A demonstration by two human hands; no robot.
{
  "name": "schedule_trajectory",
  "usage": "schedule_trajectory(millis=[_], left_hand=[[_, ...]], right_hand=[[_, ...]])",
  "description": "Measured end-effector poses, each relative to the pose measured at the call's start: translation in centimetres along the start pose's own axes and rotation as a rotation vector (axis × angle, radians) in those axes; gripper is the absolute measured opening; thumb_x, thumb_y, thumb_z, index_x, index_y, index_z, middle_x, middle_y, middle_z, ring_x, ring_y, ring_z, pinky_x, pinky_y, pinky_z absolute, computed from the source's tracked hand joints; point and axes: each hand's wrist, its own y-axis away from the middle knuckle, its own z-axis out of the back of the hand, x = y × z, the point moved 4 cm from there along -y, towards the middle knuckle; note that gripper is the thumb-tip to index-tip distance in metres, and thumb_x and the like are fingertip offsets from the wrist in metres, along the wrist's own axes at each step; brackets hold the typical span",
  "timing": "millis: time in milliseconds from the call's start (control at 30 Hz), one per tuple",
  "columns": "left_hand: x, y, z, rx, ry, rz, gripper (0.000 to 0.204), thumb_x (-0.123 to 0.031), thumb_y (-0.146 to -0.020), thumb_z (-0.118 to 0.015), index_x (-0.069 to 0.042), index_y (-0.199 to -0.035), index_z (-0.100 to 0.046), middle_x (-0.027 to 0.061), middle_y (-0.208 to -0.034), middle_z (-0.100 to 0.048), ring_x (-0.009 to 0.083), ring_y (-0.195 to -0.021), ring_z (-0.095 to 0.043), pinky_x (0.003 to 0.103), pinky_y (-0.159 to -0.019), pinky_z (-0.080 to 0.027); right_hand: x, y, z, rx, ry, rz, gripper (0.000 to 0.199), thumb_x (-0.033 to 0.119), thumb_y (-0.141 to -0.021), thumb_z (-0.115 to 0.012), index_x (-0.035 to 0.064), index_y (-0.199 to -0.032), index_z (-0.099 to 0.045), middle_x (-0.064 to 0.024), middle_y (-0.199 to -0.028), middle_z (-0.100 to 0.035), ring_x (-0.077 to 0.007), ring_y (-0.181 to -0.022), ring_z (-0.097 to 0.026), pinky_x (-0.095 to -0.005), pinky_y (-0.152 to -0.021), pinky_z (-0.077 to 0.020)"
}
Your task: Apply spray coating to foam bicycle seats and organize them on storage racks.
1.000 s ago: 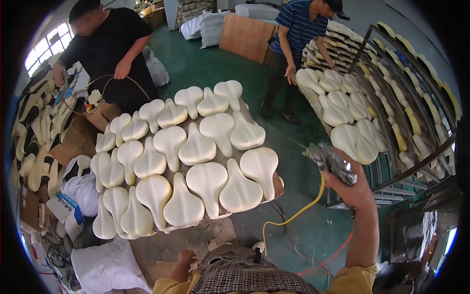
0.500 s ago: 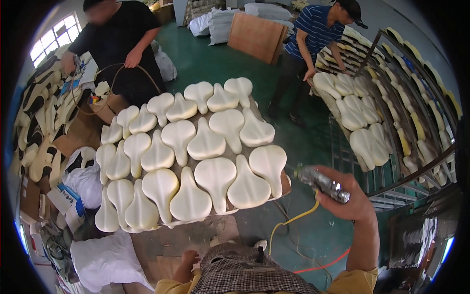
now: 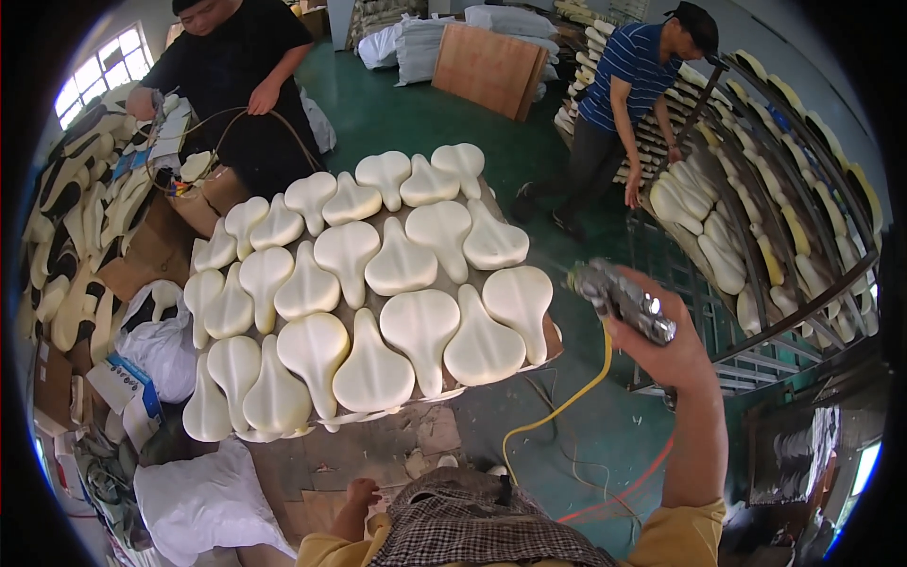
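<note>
My right hand point(image 3: 652, 321) is closed around a shiny metal spray gun point(image 3: 619, 300), with its nozzle pointing left toward the saddles. A yellow hose point(image 3: 557, 418) hangs below it. To its left, rows of cream foam bicycle saddles point(image 3: 421, 326) lie on a board point(image 3: 535, 354), packed side by side with noses in alternating directions. The gun is held off the board's right edge, touching no saddle. Low beside my checked apron point(image 3: 453, 520), my left hand point(image 3: 363, 491) hangs with loosely bent fingers and nothing visible in it.
At the right, a co-worker point(image 3: 628, 85) stands by a metal rack point(image 3: 699, 373) loaded with saddle boards. Another person point(image 3: 241, 85) holds a hose at the far left, near piled saddle parts point(image 3: 71, 255). A white sack point(image 3: 203, 506) lies at the lower left; an orange hose point(image 3: 605, 501) crosses the floor.
The spray gun has shifted slightly up and left. The co-worker on the right has moved right, and the board of saddles there sits farther into the rack. My left hand has barely moved.
</note>
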Motion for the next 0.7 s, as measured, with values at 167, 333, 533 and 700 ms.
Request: schedule_trajectory(millis=[167, 333, 533, 700], left_hand=[[1.3, 0.9, 0.7, -0.027, 0.032, -0.004, 0.027, -0.016, -0.082, -0.055, -0.001, -0.104, -0.058, 0.0145, -0.086, -0.064, 0.0265, -0.060, -0.064, 0.032, -0.046, -0.049], [4.2, 1.4, -0.4, 0.035, 0.047, 0.026, 0.028, -0.015, -0.083, -0.055, -0.001, -0.107, -0.056, 0.0158, -0.090, -0.064, 0.0286, -0.061, -0.065, 0.033, -0.047, -0.050], [6.1, 1.5, -0.9, 0.069, -0.048, -0.037, 0.029, -0.015, -0.083, -0.057, 0.002, -0.106, -0.058, 0.0152, -0.087, -0.064, 0.0285, -0.061, -0.065, 0.035, -0.047, -0.051], [6.9, 4.4, -2.2, 0.073, -0.123, -0.111, 0.026, -0.015, -0.081, -0.059, 0.003, -0.100, -0.061, 0.0141, -0.082, -0.064, 0.0273, -0.060, -0.065, 0.035, -0.047, -0.051]], right_hand=[[0.3, 3.5, 0.7, 0.041, 0.046, 0.016, 0.049, 0.006, -0.075, -0.065, 0.0020, -0.122, -0.053, -0.0065, -0.084, -0.064, -0.0111, -0.074, -0.056, -0.0257, -0.071, -0.0464], [-0.7, 10.0, 4.3, -0.026, 0.075, -0.181, 0.048, 0.007, -0.074, -0.066, 0.0021, -0.121, -0.054, -0.0076, -0.083, -0.063, -0.0102, -0.073, -0.055, -0.0260, -0.071, -0.0460], [-1.4, 16.9, 6.5, 0.173, 0.140, -0.164, 0.052, 0.010, -0.073, -0.065, 0.0005, -0.122, -0.052, -0.0093, -0.083, -0.063, -0.0129, -0.070, -0.056, -0.0263, -0.071, -0.0456], [-1.2, 17.5, 6.3, 0.087, 0.185, -0.114, 0.052, 0.006, -0.073, -0.065, 0.0018, -0.123, -0.051, -0.0081, -0.081, -0.062, -0.0115, -0.069, -0.053, -0.0257, -0.068, -0.0454]])
